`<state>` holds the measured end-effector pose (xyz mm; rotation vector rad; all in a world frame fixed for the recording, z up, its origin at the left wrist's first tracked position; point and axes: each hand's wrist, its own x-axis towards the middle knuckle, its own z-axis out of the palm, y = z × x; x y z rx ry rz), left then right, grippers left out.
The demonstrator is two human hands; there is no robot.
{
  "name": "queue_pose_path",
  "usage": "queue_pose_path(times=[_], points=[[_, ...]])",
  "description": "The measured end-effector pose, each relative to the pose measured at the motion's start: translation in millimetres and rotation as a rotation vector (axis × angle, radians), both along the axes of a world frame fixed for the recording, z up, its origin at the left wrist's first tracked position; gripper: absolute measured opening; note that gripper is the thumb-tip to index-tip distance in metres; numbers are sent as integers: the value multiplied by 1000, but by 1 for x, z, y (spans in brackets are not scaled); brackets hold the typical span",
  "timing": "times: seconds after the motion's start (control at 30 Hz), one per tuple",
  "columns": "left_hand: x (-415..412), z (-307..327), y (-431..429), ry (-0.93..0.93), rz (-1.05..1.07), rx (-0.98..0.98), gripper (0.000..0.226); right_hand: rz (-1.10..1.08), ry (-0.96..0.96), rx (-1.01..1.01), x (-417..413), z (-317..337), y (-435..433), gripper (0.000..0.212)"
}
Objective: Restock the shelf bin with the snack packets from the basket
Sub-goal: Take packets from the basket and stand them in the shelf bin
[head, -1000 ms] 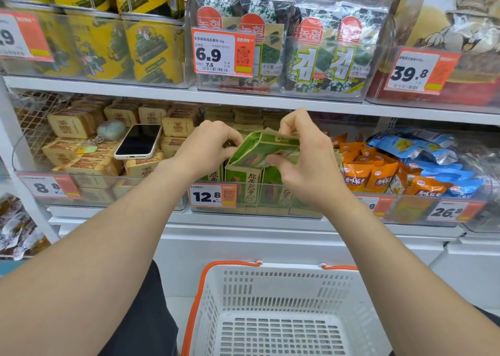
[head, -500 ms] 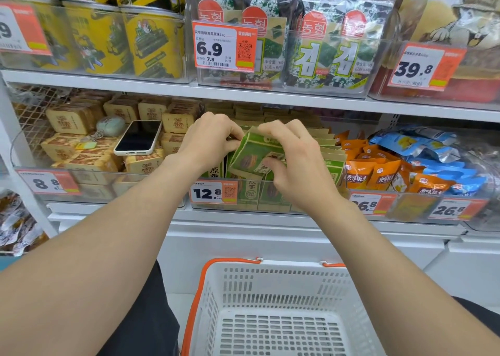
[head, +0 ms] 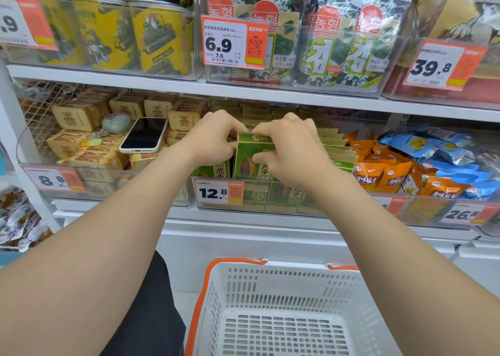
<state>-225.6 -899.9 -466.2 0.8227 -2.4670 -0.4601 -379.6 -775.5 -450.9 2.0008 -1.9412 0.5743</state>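
Observation:
A green snack packet [head: 250, 156] with a sunflower-seed picture stands upright at the front of the clear shelf bin [head: 273, 197] marked 12.8. My left hand [head: 213, 136] pinches its top left corner. My right hand [head: 290, 150] pinches its top edge, thumb on the packet's face. More green packets [head: 338, 150] stand in rows behind and to the right in the same bin. The white basket [head: 273, 282] with orange handles sits below the shelf; no packets show inside it.
A phone [head: 144, 135] lies on tan packets in the left bin marked 8.8. Orange and blue packets [head: 400, 171] fill the bin on the right. The upper shelf holds seaweed packs [head: 338, 41] and yellow tins [head: 159, 39].
The green packet, tilted between my hands a second ago, now stands upright in the front of the bin. Both hands have lowered with it and closed in on its top edge.

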Motion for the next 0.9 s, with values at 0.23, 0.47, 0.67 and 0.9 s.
queue_pose_path(times=[0.23,0.47,0.67,0.9], points=[[2,-2,-7,90,10,38,18,-44,38,121,-3,19,-11,47],[-2,3,-17,15,19,146,18,-60,100,174,0,-5,-19,57],[-7,1,-16,28,36,166,14,-14,232,110,2,-34,-12,46],[-8,-5,-13,95,65,128,9,-85,186,-18,3,-37,-15,22]])
